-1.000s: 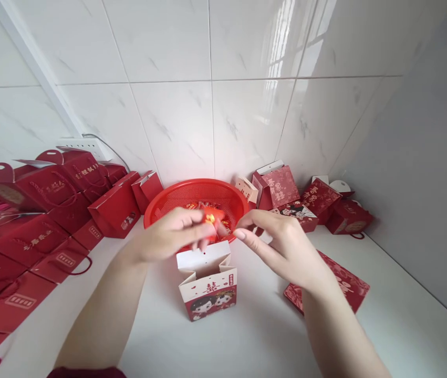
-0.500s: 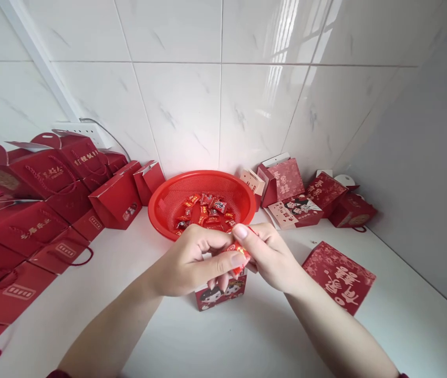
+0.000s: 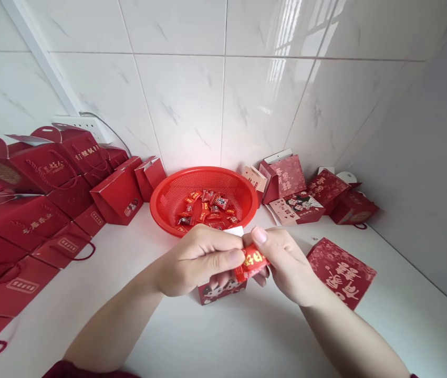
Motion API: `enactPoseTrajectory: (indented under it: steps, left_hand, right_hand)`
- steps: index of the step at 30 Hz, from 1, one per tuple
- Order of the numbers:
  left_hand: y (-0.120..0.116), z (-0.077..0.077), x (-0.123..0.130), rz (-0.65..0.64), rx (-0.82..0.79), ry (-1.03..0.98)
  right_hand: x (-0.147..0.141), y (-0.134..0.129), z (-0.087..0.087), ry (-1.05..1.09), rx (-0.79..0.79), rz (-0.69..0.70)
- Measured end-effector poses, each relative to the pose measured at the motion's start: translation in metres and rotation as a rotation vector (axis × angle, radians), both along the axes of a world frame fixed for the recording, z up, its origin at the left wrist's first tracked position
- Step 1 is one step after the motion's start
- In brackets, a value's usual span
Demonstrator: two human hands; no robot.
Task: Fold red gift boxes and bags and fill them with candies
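Between both hands is a red wrapped candy [image 3: 253, 260] with yellow lettering. My left hand [image 3: 201, 261] pinches its left end between thumb and fingers. The right end sits in the grip of my right hand [image 3: 286, 262], its thumb lying on top. Below and partly behind the fingers stands a small red box [image 3: 222, 294] printed with cartoon figures; my hands hide most of it. Just beyond, a red perforated plastic basket [image 3: 160, 202] holds several wrapped candies [image 3: 207, 209].
Red gift boxes with cord handles [image 3: 30, 231] are stacked along the left. More red and pink boxes [image 3: 298, 205] lean near the wall at the right. A flat red box [image 3: 343, 273] lies right of my right hand. A power strip [image 3: 83, 127] rests by the tiled wall.
The candy has turned and moved slightly right, so more of its lettered face shows. My right hand has shifted a little right and down. The view has tilted slightly.
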State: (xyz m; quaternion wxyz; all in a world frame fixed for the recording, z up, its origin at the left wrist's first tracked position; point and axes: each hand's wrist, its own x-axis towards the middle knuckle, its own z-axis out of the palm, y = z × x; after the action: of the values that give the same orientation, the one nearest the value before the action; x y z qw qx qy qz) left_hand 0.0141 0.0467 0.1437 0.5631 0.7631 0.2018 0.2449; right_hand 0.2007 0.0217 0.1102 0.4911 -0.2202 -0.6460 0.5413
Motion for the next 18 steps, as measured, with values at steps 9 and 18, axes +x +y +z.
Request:
enactPoseTrajectory:
  steps: [9,18]
  left_hand:
    - [-0.007,-0.020,0.017,0.313,0.152,-0.286]
    - [-0.011,-0.029,0.028,0.335,0.184,-0.430]
  right_hand:
    - [-0.002,0.000,-0.004,-0.083,0.194,-0.312]
    - [-0.005,0.001,-0.009,0.030,0.187,-0.268]
